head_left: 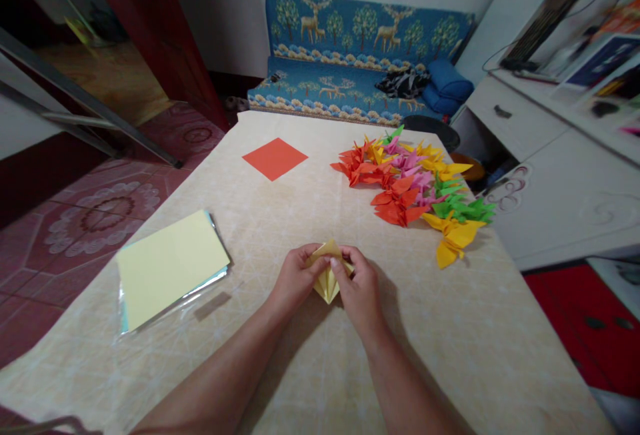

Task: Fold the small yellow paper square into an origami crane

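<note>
The left hand and right hand are pinching the folded yellow paper just below the frame's centre; uneven thumb pressure would be risking a skewed crease or tear. Beyond, on the tabletop, a red sheet is lying upper left of centre, paper cranes crowding right of centre.

hands: bare | forearms: bare to view's edge | wrists: bare, narrower

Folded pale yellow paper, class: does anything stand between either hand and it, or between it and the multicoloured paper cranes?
Left hand and right hand both hold the folded pale yellow paper, nothing visible between. Toward the multicoloured paper cranes, only the right hand visibly intervenes.
</note>
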`<state>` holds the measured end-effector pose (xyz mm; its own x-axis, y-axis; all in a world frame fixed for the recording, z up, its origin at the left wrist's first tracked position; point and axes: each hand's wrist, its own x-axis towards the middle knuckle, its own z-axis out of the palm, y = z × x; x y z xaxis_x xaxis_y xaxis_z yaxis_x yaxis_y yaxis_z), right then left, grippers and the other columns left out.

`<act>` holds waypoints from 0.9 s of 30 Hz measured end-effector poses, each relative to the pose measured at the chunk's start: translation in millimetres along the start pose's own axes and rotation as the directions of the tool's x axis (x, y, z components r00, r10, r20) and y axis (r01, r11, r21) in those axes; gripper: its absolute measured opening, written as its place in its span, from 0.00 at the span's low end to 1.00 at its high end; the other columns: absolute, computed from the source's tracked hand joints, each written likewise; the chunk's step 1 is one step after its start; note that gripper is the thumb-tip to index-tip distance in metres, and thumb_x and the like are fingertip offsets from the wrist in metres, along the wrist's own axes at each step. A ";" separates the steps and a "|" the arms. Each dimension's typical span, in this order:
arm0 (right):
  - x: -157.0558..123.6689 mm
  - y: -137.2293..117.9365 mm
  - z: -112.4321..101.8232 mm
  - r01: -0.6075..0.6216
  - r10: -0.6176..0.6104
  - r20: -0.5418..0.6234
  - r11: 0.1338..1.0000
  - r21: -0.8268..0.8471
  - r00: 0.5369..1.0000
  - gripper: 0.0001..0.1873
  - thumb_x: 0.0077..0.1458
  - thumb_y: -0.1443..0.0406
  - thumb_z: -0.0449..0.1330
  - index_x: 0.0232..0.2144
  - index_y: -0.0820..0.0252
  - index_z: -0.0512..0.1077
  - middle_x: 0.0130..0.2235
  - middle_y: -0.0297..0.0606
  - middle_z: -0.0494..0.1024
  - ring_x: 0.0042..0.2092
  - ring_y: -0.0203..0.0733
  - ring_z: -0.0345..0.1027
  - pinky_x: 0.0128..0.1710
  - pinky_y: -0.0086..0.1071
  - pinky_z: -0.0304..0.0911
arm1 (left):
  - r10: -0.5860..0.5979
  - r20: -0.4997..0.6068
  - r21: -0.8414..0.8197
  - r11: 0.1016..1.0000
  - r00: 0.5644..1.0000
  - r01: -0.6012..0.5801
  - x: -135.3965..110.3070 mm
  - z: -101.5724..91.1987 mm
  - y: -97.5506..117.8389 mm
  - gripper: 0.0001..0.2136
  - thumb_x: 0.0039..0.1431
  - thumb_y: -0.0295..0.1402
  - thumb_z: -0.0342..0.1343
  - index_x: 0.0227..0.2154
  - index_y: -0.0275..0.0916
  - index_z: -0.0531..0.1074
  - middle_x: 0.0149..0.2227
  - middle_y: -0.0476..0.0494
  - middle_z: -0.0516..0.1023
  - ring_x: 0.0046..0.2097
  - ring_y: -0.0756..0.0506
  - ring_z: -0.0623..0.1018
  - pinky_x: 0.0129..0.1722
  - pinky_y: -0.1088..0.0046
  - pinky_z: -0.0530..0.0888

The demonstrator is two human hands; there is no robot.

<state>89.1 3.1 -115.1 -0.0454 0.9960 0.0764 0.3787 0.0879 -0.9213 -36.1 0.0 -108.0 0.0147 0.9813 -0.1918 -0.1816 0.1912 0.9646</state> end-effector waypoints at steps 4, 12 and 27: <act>-0.3 -0.7 0.0 0.012 -0.012 0.005 1.000 0.000 1.000 0.08 0.54 0.65 0.54 0.38 0.51 0.69 0.38 0.34 0.77 0.39 0.40 0.71 0.38 0.31 0.65 | 0.001 0.006 0.003 1.000 1.000 -0.001 -0.2 -0.1 -1.0 0.08 0.51 0.33 0.58 0.31 0.32 0.75 0.26 0.46 0.76 0.26 0.51 0.71 0.26 0.77 0.65; 0.1 1.3 -0.1 0.018 -0.018 -0.001 1.000 -0.013 1.000 0.08 0.54 0.64 0.54 0.38 0.51 0.69 0.38 0.35 0.77 0.39 0.40 0.71 0.39 0.31 0.65 | -0.014 0.015 -0.008 1.000 1.000 0.015 0.5 -0.4 -1.2 0.08 0.51 0.33 0.58 0.32 0.32 0.74 0.26 0.45 0.75 0.25 0.51 0.70 0.26 0.77 0.65; -0.7 -2.3 -1.0 0.013 -0.013 0.007 1.000 -0.005 1.000 0.08 0.55 0.63 0.54 0.38 0.52 0.70 0.37 0.35 0.77 0.38 0.40 0.71 0.37 0.31 0.65 | -0.004 0.000 0.013 1.000 1.000 0.004 0.4 -0.7 -1.4 0.09 0.50 0.33 0.58 0.32 0.32 0.74 0.26 0.46 0.75 0.25 0.51 0.71 0.26 0.78 0.65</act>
<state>89.2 2.2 -112.7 -0.0567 0.9947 0.0856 0.3823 0.1009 -0.9185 -36.5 0.1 -109.5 0.0152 0.9805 -0.1960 -0.1686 0.1957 0.9661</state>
